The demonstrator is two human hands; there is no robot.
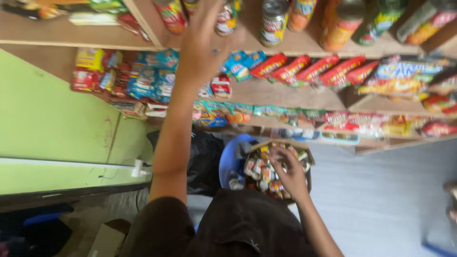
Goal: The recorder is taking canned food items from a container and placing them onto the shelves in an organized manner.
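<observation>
Left hand [205, 45]: raised to top wooden shelf [95, 38], fingers spread wide, blurred, holding nothing, just beside small can [225, 20]. Right hand [289, 173]: down in cardboard box [281, 166] of small cans, fingers curled among them; grip cannot be told. Blue bucket [231, 159] beside box.
</observation>
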